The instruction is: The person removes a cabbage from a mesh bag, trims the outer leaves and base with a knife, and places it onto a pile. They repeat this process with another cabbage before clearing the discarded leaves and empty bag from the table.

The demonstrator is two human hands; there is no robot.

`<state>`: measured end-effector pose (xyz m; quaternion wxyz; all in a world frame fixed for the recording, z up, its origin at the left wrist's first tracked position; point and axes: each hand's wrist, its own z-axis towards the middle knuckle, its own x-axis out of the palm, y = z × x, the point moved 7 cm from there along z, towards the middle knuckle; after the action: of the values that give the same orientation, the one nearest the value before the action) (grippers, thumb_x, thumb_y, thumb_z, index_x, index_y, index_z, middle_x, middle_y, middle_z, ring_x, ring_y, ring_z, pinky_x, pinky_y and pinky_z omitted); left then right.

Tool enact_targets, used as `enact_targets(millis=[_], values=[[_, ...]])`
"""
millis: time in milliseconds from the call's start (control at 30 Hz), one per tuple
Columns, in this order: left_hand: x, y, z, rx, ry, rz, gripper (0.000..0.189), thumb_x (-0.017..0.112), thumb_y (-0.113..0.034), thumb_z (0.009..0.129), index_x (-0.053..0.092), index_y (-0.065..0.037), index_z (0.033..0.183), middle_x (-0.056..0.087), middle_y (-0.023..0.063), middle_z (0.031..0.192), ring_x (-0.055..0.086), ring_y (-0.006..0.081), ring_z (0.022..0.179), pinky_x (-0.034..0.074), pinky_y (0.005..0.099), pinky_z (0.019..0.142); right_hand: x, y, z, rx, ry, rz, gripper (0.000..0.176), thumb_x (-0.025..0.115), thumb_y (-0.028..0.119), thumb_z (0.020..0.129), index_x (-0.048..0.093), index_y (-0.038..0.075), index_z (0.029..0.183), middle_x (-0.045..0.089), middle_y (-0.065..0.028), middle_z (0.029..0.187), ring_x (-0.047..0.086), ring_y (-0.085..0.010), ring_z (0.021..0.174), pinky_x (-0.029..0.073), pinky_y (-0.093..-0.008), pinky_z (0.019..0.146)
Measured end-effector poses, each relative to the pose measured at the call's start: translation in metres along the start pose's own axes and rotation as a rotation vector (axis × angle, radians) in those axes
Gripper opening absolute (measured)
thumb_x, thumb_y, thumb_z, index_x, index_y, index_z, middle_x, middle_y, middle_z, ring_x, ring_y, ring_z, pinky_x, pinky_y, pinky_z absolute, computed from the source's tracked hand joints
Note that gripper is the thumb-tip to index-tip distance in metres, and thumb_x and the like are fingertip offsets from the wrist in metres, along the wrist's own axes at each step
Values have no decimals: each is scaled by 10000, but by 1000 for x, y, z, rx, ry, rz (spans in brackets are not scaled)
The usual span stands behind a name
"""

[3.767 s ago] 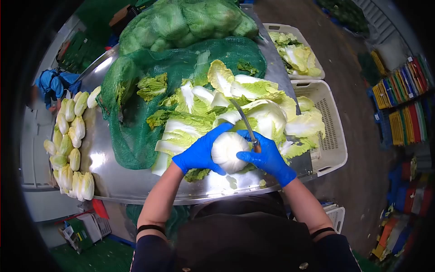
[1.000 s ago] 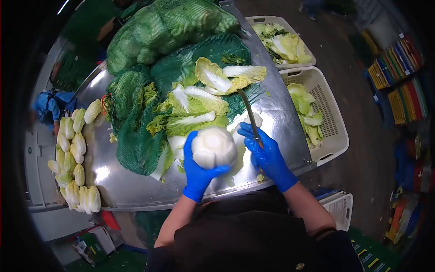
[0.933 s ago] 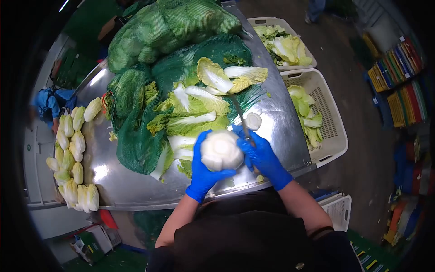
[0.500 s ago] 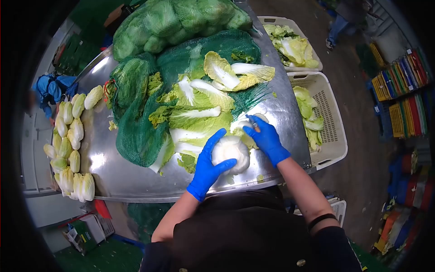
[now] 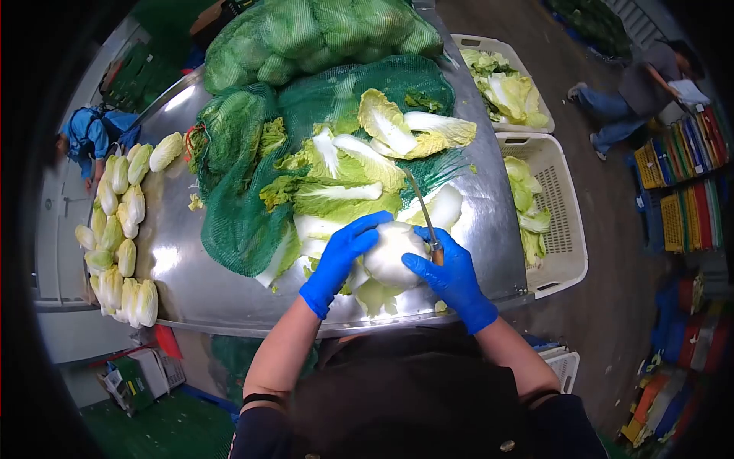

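Cabbage, one, pale and rounded; location: over the near part of the bench, between the two hands; whether it touches the steel cannot be told.

Left hand, blue-gloved; fingers curved against the cabbage's left and far-left side; thumb not clearly shown.

Right hand, blue-gloved; thumb pressed to the cabbage's right side; wooden-handled knife gripped in the same hand, its slim blade standing out beyond the fingers.

Change: half a second ago the right hand was apart from the cabbage, over a pale leaf; it is now back against the cabbage, and the leaf lies loose on the bench just beyond; the left thumb no longer crosses the near face; judged meaning for the work: a one-handed hold has become a two-handed one, steadier for turning, with the knife kept ready.

Orientation: smooth white base appears turned up towards the wearer, leafy end judged to be downward; long axis therefore seems steep and strongly foreshortened, its exact tilt not readable; the pale green patch at the near side may be leaf or reflection; knife blade points away from the body, slightly leftward, towards the leaf pile.
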<state>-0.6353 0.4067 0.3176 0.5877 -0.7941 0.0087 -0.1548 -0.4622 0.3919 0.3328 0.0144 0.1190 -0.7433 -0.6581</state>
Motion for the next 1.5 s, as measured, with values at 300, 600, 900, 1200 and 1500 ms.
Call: enact_targets(millis=[300, 600, 900, 1200, 1500], values=[[19, 10, 15, 64, -350, 43, 133, 624, -77, 795, 675, 13, 879, 670, 86, 838, 620, 162, 797, 484, 277, 787, -13, -10, -9, 117, -72, 49, 504, 760, 331, 744, 547, 23, 1080, 617, -93, 957, 576, -142, 870, 483, -300, 783], [38, -80, -12, 729, -257, 704, 299, 556, -200, 874, 608, -53, 1129, 600, 148, 1137, 546, 307, 1077, 392, 378, 958, -9, -22, -17, 88, -106, 162, 550, 758, 161, 755, 508, -27, 1207, 584, -114, 1134, 539, -157, 1044, 438, -321, 919], [13, 4, 32, 200, -77, 295, 494, 450, -351, 946, 670, 84, 863, 680, 156, 827, 640, 185, 743, 508, 319, 729, -6, -15, -14, 57, 13, 19, 599, 733, 399, 753, 541, 72, 1216, 641, -121, 1020, 609, -194, 936, 468, -328, 841], [-107, 109, 1, 119, -326, 619, 231, 695, -115, 780, 656, 7, 973, 663, 124, 966, 624, 211, 893, 478, 320, 823, -23, -27, -4, 228, -31, 274, 476, 754, 309, 760, 596, 58, 1133, 641, -57, 999, 582, -117, 892, 486, -287, 806], [32, -5, 6, 246, 88, 409, 967, 861, -225, 539, 370, -39, 1350, 458, 112, 1315, 434, 252, 1220, 319, 363, 1061, -21, -23, 12, 107, 14, 220, 472, 733, 302, 775, 602, -10, 1104, 655, -85, 981, 593, -136, 891, 474, -286, 802]])
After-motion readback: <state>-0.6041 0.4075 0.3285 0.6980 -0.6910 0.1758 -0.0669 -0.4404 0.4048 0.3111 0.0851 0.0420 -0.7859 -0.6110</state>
